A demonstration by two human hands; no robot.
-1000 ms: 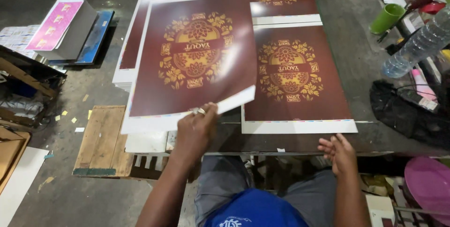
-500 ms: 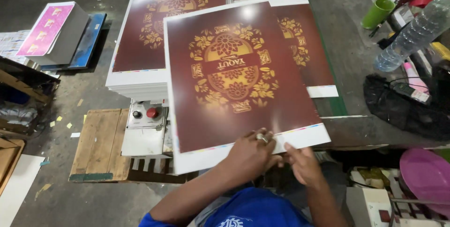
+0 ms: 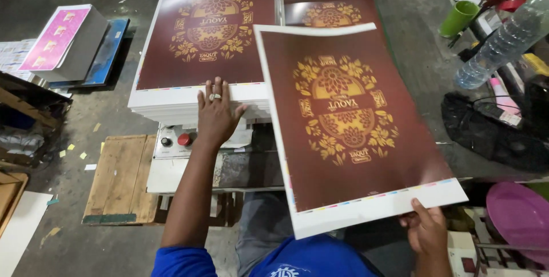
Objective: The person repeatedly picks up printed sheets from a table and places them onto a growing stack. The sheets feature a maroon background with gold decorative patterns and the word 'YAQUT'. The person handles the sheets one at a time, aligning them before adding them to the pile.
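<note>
One view only, from the head camera, looking down.

Left hand (image 3: pixel 216 111) flat on the front edge of a thick white stack of printed paper sheets (image 3: pixel 171 107), fingers spread wide apart, holding nothing (a ring on one finger). Same dark-red and gold picture on top of that stack.

Right hand (image 3: pixel 426 231) low and to the right, pinching the white bottom edge of a big dark-red paper sheet with a gold flower print (image 3: pixel 349 122). Thumb on top, the other fingers tucked under and hidden. Sheet up in the air, tilted, just right of the stack, with one corner over it, not lying on anything.

More dark-red printed sheets (image 3: pixel 331 9) flat on the grey table behind.

Probably partway through: lots of sheets piled up already, one in the hand not yet put down, some left on the table.

Nearby: a small grey box with a red button (image 3: pixel 184 138) under the stack, a wooden pallet (image 3: pixel 120 177) on the floor, a green plastic cup (image 3: pixel 457 18) and a clear plastic bottle (image 3: pixel 503 42) far right.
</note>
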